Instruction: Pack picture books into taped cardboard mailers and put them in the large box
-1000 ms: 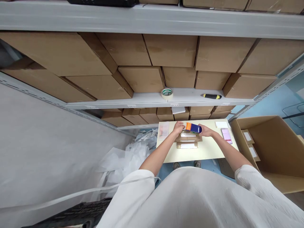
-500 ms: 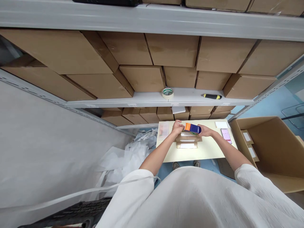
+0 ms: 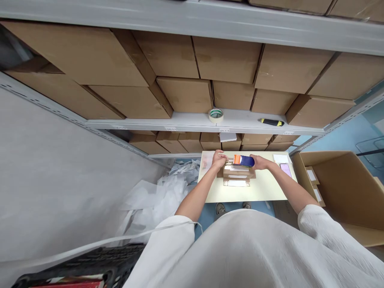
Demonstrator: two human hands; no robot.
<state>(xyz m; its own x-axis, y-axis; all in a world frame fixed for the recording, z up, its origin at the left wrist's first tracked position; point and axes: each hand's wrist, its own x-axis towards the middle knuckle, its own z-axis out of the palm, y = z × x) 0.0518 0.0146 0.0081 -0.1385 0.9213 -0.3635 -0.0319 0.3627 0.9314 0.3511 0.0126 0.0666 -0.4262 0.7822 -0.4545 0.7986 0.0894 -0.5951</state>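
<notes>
My right hand [image 3: 259,162] grips a blue and orange tape dispenser [image 3: 247,161] above small cardboard boxes on the pale table. Off the dispenser's orange end, my left hand [image 3: 220,159] has its fingers pinched together by the left end of the boxes. What sits between those fingers is too small to make out. Beneath the dispenser lies a small cardboard box [image 3: 251,175] with a white label, partly hidden. Closer to me, another labelled box [image 3: 225,183] shows a shiny taped surface.
The pale table [image 3: 216,194] also bears a phone [image 3: 285,170]. To its right stands a large open carton [image 3: 351,188]. Above, a shelf holds a tape roll [image 3: 216,115], a cutter knife [image 3: 271,122] and several cardboard boxes [image 3: 183,94]. White wrapping sheets [image 3: 153,200] lie at the left.
My left hand has moved a little left, away from the dispenser's orange end. The dispenser stays nearly in place in my right hand. The view has shifted slightly.
</notes>
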